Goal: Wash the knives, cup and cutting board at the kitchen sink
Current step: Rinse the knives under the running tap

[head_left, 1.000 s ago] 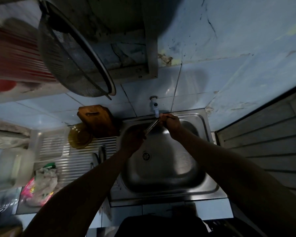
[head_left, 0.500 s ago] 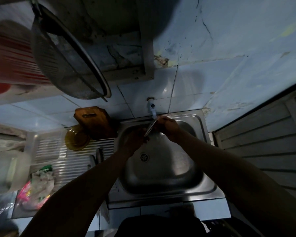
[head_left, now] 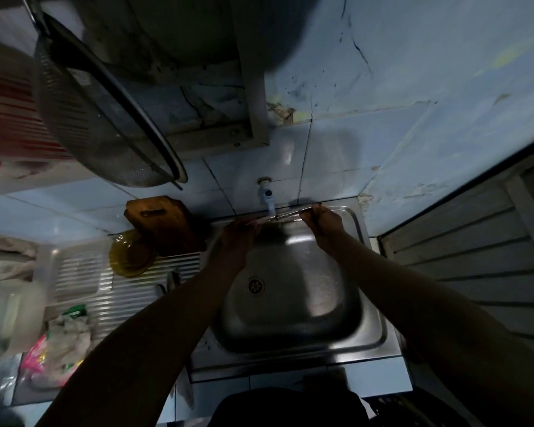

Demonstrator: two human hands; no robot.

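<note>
A knife [head_left: 285, 213] lies almost level under the white tap [head_left: 267, 200], at the back of the steel sink [head_left: 370, 331]. My right hand [head_left: 326, 223] grips its handle end on the right. My left hand [head_left: 236, 238] holds the blade end on the left, fingers curled over it. A wooden cutting board [head_left: 164, 224] leans against the tiled wall left of the sink. Two more utensils [head_left: 170, 280] lie on the ribbed drainboard, partly hidden by my left forearm. No cup is clearly visible.
An amber glass dish [head_left: 131, 257] stands against the board on the drainboard [head_left: 84, 285]. Crumpled plastic bags [head_left: 56, 346] lie at the front left. A large metal strainer [head_left: 99, 118] hangs overhead at the upper left. A slatted wall [head_left: 475, 272] bounds the right side.
The knife has swung from a steep tilt to nearly level under the tap. My right hand moved right and my left hand rose toward the tap.
</note>
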